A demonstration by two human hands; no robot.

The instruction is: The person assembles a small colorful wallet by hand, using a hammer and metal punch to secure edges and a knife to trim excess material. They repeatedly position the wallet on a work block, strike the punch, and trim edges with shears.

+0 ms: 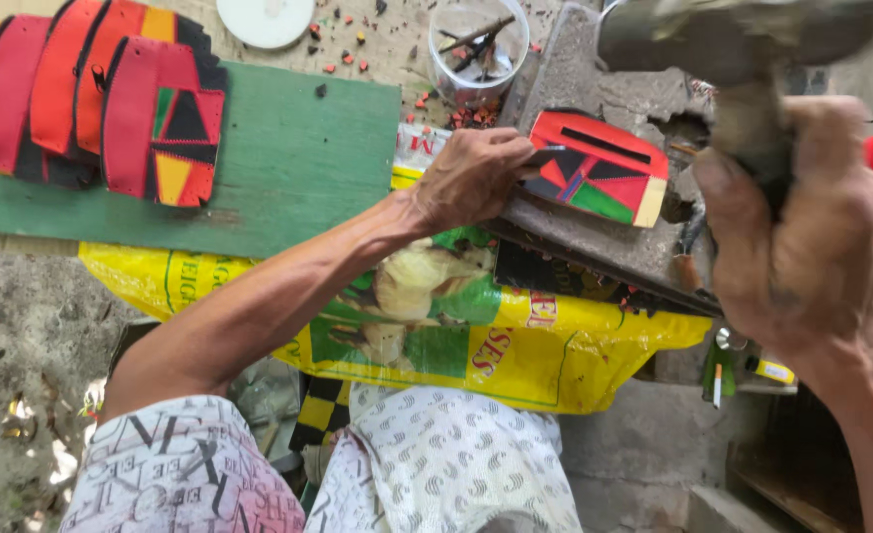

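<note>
Rough stone slab (595,227) over yellow sack (515,345), green board (298,168) far left. Red patchwork piece (599,168) with black, green, cream panels lies on slab. My left hand (471,178) pins its left edge, fingers curled. My right hand (802,247) raised near right, fist closed round hammer (743,49).

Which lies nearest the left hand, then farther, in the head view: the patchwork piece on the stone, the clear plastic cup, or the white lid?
From the left hand:
1. Patchwork piece, touching it, on the stone slab.
2. Clear plastic cup, just above.
3. White lid, far upper left.
</note>
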